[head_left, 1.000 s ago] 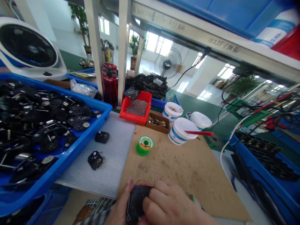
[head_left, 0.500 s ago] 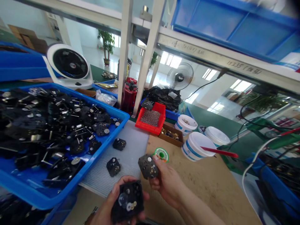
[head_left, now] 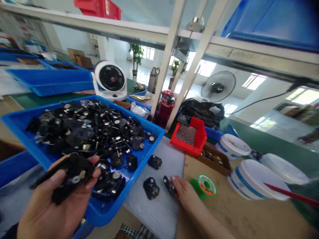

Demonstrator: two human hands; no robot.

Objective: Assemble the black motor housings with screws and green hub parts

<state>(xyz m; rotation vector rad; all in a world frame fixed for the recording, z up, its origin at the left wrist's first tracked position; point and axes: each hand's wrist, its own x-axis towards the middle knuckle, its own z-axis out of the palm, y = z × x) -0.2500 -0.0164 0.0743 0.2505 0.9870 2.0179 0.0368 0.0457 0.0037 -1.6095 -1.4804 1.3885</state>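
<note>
My left hand (head_left: 50, 202) is open-palmed but curled around a black plastic part with small metal rings (head_left: 71, 174), holding it above the near corner of a blue tray (head_left: 50, 105). The tray is heaped with several similar black parts with metal pins (head_left: 87, 136). My right hand (head_left: 188, 194) pinches a small black part (head_left: 169, 185) at the edge of a grey ribbed mat (head_left: 159, 209). Two more black parts (head_left: 151, 188) (head_left: 155, 162) lie on the mat, left of my right hand.
A green solder spool (head_left: 205, 187) sits on a cardboard sheet (head_left: 239, 219) beside my right hand. Behind stand a red bin of granules (head_left: 199, 132), a brown box of brass pieces (head_left: 211, 159) and white buckets (head_left: 251, 181). Shelf posts (head_left: 174, 59) rise behind.
The view has swung left. My left hand has moved left over the tray with its part, and my right hand has dropped to the mat's edge with its part.
</note>
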